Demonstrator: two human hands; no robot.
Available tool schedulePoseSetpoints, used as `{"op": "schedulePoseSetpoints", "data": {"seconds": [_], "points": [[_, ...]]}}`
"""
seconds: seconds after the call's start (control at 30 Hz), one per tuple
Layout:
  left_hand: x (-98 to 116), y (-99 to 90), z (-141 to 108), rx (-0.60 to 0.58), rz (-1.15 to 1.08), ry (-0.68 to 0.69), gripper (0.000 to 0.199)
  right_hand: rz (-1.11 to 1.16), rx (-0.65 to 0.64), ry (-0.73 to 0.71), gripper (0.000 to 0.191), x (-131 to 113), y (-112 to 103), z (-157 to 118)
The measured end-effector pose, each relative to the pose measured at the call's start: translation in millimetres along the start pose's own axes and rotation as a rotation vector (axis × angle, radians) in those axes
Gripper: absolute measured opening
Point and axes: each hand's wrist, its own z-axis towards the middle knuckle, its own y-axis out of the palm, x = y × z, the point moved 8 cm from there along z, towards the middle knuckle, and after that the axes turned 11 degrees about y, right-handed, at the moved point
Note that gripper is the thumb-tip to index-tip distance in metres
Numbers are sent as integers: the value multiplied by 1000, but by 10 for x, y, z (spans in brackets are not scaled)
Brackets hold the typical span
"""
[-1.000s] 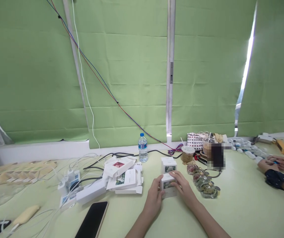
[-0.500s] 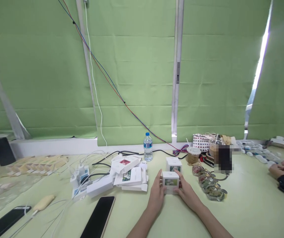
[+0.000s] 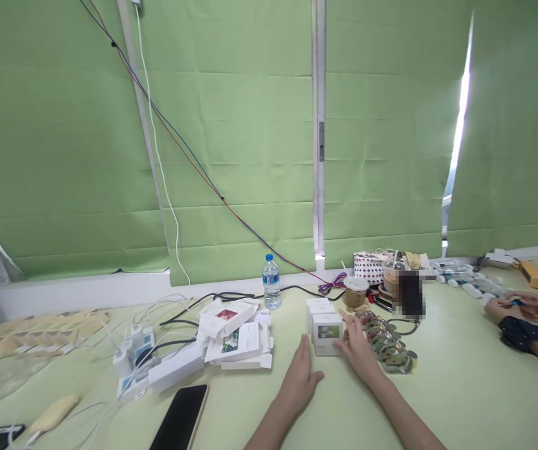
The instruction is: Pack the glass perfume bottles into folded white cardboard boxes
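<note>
A small white box [image 3: 328,345] with a flower picture on its front stands upright on the table. Directly behind it, in a row, are more white boxes [image 3: 319,305] of the same sort. Against the front box's right side rest the fingers and thumb of my right hand [image 3: 360,355], not wrapped round it. To the lower left of the box, my left hand [image 3: 299,379] is off it, fingers stretched out and thumb apart, holding nothing. Flat white cartons [image 3: 235,342] lie piled to the left of my hands.
Clear-wrapped round pieces [image 3: 393,351] lie in a row right of the boxes. Behind stand a water bottle [image 3: 271,284] and a lidded cup [image 3: 356,294]. A phone [image 3: 179,420] and a power strip [image 3: 131,378] with cables lie left. Another person's hands [image 3: 517,306] are at far right.
The front box has moved back up to the row, tight against the boxes behind. My left hand has let go and drawn away. My right hand still touches it. The view has turned slightly right.
</note>
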Motion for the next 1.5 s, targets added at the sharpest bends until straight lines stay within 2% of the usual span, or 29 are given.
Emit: {"op": "schedulePoseSetpoints", "data": {"seconds": [0.13,0.27,0.53,0.7,0.77,0.83,0.97,1.0,1.07,1.1,1.23,1.33,1.4,1.5], "points": [[-27,39,96,8,29,3,81,38,-11,69,78,123,153,25],[-63,81,195,14,44,19,74,53,-75,74,62,176,278,31],[-141,70,321,70,50,49,67,26,-80,83,37,221,315,39],[-9,21,244,120,73,54,65,26,-33,56,35,133,270,-12],[118,-60,191,145,98,75,64,28,24,51,43,71,184,-46],[283,-219,140,169,144,119,63,29,130,19,49,-18,43,-91],[611,-776,22,189,290,221,66,48,341,-90,41,-220,-206,-219],[671,-896,-10,132,329,254,72,49,356,-110,38,-263,-220,-244],[745,-1052,-85,-74,344,347,82,45,349,-152,34,-351,-198,-286],[741,-1146,-123,-140,354,370,84,43,340,-179,33,-396,-175,-305],[500,-1560,-137,-169,464,259,88,38,311,-282,29,-528,-92,-365],[221,-1607,-83,-351,654,76,95,18,285,-347,28,-573,-63,-389],[120,-1588,-50,-459,736,9,99,14,288,-360,28,-573,-76,-392],[127,-1595,25,-464,728,17,99,16,325,-344,28,-548,-127,-381]]}}
